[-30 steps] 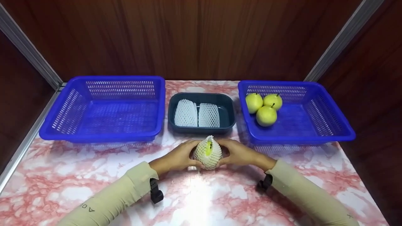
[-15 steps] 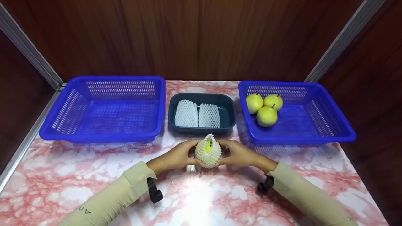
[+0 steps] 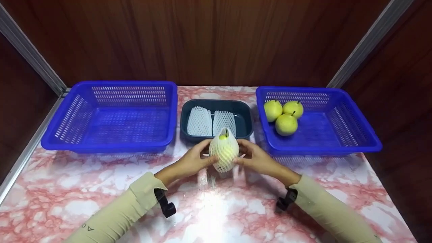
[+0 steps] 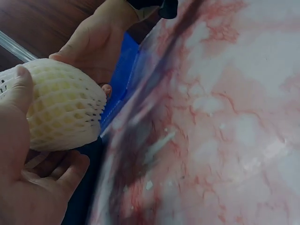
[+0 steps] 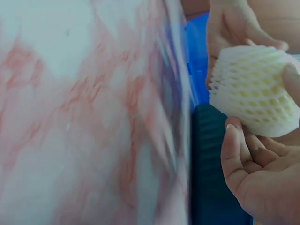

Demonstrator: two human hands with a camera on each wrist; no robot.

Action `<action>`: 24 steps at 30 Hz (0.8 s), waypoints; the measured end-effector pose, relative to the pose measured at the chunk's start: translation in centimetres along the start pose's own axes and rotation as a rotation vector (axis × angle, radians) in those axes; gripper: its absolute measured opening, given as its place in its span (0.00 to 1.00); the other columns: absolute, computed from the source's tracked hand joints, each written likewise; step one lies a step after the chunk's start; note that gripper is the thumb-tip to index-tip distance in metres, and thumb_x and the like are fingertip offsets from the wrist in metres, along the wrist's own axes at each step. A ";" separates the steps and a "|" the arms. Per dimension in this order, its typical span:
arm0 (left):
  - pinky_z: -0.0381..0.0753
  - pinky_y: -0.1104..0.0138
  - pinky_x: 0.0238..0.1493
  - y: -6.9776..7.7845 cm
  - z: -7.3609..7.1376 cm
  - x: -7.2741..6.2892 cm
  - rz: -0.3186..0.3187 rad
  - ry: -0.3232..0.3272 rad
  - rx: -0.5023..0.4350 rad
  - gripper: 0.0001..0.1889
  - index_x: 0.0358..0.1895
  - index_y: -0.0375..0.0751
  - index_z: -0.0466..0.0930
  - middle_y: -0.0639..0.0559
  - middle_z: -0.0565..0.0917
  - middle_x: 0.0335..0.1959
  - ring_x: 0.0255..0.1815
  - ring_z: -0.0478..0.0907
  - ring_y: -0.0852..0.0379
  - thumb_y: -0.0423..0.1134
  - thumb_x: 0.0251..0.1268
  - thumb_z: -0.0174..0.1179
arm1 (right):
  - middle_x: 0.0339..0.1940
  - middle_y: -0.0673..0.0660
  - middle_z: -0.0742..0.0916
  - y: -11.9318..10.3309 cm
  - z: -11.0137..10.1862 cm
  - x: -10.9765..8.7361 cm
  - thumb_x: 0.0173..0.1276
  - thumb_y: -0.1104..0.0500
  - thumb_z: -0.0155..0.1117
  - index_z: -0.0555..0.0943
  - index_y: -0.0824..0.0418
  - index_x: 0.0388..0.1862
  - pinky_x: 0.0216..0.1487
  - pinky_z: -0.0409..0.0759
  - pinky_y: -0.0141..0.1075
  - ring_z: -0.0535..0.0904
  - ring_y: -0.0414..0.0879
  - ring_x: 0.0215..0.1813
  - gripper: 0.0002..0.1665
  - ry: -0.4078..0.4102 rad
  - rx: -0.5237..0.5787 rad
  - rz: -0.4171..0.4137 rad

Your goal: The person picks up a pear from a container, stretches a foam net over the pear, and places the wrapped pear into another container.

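Note:
A yellow-green pear (image 3: 223,136) sits inside a white foam net sleeve (image 3: 223,157), its stem and top showing through the sleeve's upper opening. My left hand (image 3: 194,160) holds the sleeved pear from the left, its thumb (image 4: 21,89) lying against the netting. From the right, my right hand (image 3: 258,160) grips the same pear, thumb on the near side and fingers behind or below it. In both wrist views the net is stretched round the fruit. The pear is held above the table, just in front of the dark tray (image 3: 244,126).
Two more foam net sleeves (image 3: 199,123) lie in the dark tray. To the right, a blue basket (image 3: 337,148) holds three pears (image 3: 287,125). Another blue basket (image 3: 108,146) stands at left with nothing seen inside. Wooden panels (image 3: 212,40) close off the back and sides.
Both hands have raised the sleeved pear and carried it slightly forward, toward the dark tray. It has tilted, so more of the sleeve's lower side shows. The baskets have stayed put.

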State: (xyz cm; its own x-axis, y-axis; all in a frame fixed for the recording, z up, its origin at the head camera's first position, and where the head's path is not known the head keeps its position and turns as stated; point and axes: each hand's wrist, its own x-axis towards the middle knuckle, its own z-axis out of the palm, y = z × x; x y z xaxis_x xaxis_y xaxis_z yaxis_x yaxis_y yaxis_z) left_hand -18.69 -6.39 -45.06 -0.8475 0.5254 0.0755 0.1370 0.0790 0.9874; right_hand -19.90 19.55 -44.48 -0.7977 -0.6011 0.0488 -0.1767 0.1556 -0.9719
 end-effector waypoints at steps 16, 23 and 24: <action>0.80 0.59 0.63 1.0 1.4 0.2 0.018 0.225 -0.161 0.57 0.70 0.26 0.65 0.32 0.74 0.66 0.67 0.74 0.40 0.70 0.49 0.69 | 0.57 0.63 0.79 -1.6 2.3 -0.5 0.71 0.65 0.67 0.66 0.72 0.68 0.56 0.80 0.38 0.76 0.51 0.56 0.32 0.291 0.059 -0.054; 0.81 0.60 0.61 1.5 2.1 0.4 0.033 0.269 -0.153 0.48 0.70 0.27 0.64 0.33 0.75 0.63 0.63 0.76 0.41 0.61 0.59 0.69 | 0.62 0.64 0.77 -1.8 3.1 -0.2 0.67 0.68 0.69 0.64 0.72 0.69 0.58 0.76 0.39 0.75 0.51 0.57 0.36 0.380 0.070 -0.117; 0.81 0.59 0.61 1.6 2.2 0.3 0.032 0.273 -0.156 0.45 0.70 0.27 0.64 0.32 0.75 0.64 0.63 0.76 0.41 0.59 0.62 0.69 | 0.61 0.64 0.77 -1.8 3.1 -0.1 0.67 0.68 0.69 0.64 0.72 0.69 0.57 0.77 0.39 0.75 0.51 0.57 0.36 0.388 0.086 -0.114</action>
State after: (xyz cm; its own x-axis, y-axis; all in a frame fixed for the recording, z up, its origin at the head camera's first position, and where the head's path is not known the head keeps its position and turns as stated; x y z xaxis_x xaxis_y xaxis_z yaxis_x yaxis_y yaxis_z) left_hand -17.67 -4.26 -43.78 -0.9534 0.2767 0.1203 0.1032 -0.0753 0.9918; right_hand -17.69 16.90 -43.49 -0.9368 -0.2679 0.2250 -0.2413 0.0292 -0.9700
